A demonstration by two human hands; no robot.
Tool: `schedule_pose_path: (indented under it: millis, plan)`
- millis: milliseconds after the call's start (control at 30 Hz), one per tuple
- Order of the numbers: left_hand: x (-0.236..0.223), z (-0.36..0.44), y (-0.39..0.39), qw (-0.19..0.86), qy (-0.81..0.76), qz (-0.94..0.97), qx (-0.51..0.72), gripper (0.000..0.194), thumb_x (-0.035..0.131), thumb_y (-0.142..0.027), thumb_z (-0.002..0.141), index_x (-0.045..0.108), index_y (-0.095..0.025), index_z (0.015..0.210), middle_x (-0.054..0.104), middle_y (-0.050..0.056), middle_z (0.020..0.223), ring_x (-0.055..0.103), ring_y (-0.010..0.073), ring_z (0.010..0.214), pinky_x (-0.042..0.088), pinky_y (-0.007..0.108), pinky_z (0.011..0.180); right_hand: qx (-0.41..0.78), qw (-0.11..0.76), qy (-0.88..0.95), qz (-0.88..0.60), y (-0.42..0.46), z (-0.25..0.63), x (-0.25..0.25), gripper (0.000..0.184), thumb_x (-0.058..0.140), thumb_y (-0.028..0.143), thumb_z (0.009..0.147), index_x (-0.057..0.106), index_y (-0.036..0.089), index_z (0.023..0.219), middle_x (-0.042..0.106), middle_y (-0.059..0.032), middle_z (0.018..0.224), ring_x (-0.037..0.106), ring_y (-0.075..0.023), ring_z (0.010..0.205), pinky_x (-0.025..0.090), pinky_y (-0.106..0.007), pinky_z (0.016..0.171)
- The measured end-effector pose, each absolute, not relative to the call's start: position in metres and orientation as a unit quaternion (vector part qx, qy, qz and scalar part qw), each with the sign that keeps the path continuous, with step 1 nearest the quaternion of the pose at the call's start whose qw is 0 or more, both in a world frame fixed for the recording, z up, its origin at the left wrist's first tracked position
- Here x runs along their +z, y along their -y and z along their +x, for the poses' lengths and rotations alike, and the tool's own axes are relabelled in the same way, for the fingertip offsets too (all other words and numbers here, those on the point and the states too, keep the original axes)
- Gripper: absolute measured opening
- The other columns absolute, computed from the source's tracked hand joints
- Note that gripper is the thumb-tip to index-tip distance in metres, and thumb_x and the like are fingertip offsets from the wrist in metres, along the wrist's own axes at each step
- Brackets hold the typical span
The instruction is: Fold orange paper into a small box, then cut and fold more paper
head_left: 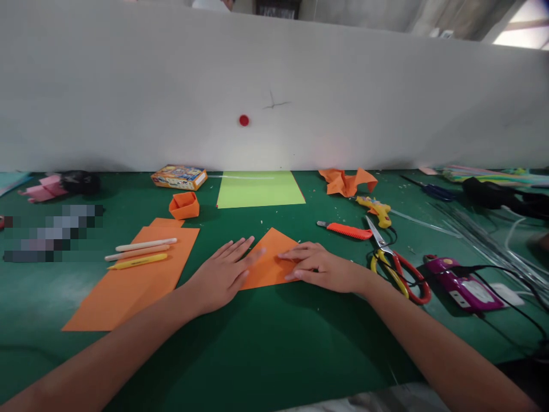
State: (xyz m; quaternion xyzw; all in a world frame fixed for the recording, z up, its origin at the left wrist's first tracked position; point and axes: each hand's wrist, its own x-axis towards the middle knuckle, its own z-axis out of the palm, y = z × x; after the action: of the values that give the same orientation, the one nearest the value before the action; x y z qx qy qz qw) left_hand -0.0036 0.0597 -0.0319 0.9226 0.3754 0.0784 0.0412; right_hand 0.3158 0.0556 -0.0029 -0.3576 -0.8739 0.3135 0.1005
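Observation:
A folded orange paper [272,252] lies on the green table [274,343] in front of me. My left hand [223,274] rests flat on its left part, fingers stretched out and together. My right hand [317,266] lies on the paper's right edge with the fingertips pressing down, fingers extended. Neither hand grips anything.
Orange sheets [132,280] with three sticks [143,252] lie at left, a small folded orange box [184,205] and a printed carton [179,176] behind. A lime sheet [259,189], crumpled orange paper [347,182], orange cutter [345,230], scissors [397,264], a glue gun [461,286] and a white partition [274,86].

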Motion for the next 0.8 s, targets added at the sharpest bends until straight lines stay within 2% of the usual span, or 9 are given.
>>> schedule_pose_path:
  millis: [67, 133, 200, 300, 467, 633, 800]
  plan:
    - [-0.03, -0.004, -0.059, 0.038, -0.353, 0.932, 0.073, 0.061, 0.039, -0.015, 0.1, 0.041, -0.042, 0.155, 0.016, -0.003, 0.172, 0.029, 0.0273, 0.154, 0.026, 0.051, 0.125, 0.314, 0.103, 0.872, -0.361, -0.055, 0.315, -0.003, 0.038, 0.043, 0.051, 0.105, 0.076, 0.038, 0.12, 0.052, 0.0038, 0.155, 0.037, -0.0295, 0.148, 0.022, -0.058, 0.122]
    - [-0.028, -0.005, -0.058, 0.04, -0.325, 0.943, 0.064, 0.077, 0.043, -0.001, 0.087, 0.05, -0.049, 0.147, 0.014, -0.008, 0.172, 0.031, 0.029, 0.153, 0.028, 0.054, 0.124, 0.313, 0.104, 0.872, -0.36, -0.055, 0.315, -0.003, 0.038, 0.044, 0.051, 0.105, 0.077, 0.038, 0.119, 0.052, 0.0039, 0.155, 0.038, -0.0294, 0.147, 0.023, -0.057, 0.122]
    - [-0.025, -0.005, -0.058, 0.046, -0.303, 0.95, 0.056, 0.088, 0.044, 0.006, 0.076, 0.056, -0.051, 0.141, 0.017, -0.01, 0.171, 0.032, 0.0297, 0.152, 0.031, 0.055, 0.122, 0.313, 0.107, 0.873, -0.358, -0.055, 0.315, -0.003, 0.038, 0.044, 0.051, 0.105, 0.077, 0.038, 0.119, 0.052, 0.0042, 0.155, 0.039, -0.0293, 0.146, 0.023, -0.056, 0.122]
    - [-0.023, -0.005, -0.058, 0.062, -0.287, 0.954, 0.061, 0.091, 0.043, 0.008, 0.071, 0.06, -0.052, 0.137, 0.029, -0.01, 0.167, 0.039, 0.028, 0.149, 0.038, 0.053, 0.118, 0.314, 0.109, 0.872, -0.361, -0.054, 0.315, -0.002, 0.038, 0.045, 0.05, 0.105, 0.078, 0.036, 0.118, 0.053, 0.0041, 0.154, 0.039, -0.0288, 0.145, 0.023, -0.054, 0.122]
    - [-0.021, -0.009, -0.06, 0.09, -0.255, 0.959, 0.091, 0.073, 0.044, 0.0, 0.078, 0.069, -0.044, 0.13, 0.047, -0.007, 0.158, 0.048, 0.0255, 0.142, 0.044, 0.049, 0.113, 0.309, 0.108, 0.868, -0.373, -0.053, 0.313, 0.003, 0.037, 0.047, 0.049, 0.105, 0.079, 0.035, 0.114, 0.056, 0.0027, 0.152, 0.039, -0.0287, 0.145, 0.024, -0.054, 0.121]
    - [-0.015, -0.016, -0.063, 0.108, -0.221, 0.96, 0.134, 0.044, 0.043, -0.014, 0.093, 0.08, -0.036, 0.106, 0.059, -0.001, 0.148, 0.056, 0.0244, 0.133, 0.045, 0.048, 0.111, 0.309, 0.106, 0.868, -0.375, -0.052, 0.313, 0.003, 0.037, 0.046, 0.051, 0.104, 0.079, 0.037, 0.114, 0.056, 0.0029, 0.152, 0.039, -0.0284, 0.145, 0.026, -0.053, 0.12]
    - [-0.007, -0.026, -0.065, 0.15, -0.227, 0.947, 0.169, 0.034, 0.048, -0.014, 0.089, 0.078, -0.029, 0.081, 0.072, 0.001, 0.131, 0.064, 0.0243, 0.121, 0.049, 0.046, 0.106, 0.319, 0.105, 0.866, -0.37, -0.053, 0.315, 0.002, 0.039, 0.045, 0.053, 0.104, 0.079, 0.037, 0.116, 0.054, 0.0024, 0.153, 0.038, -0.0294, 0.146, 0.024, -0.055, 0.121]
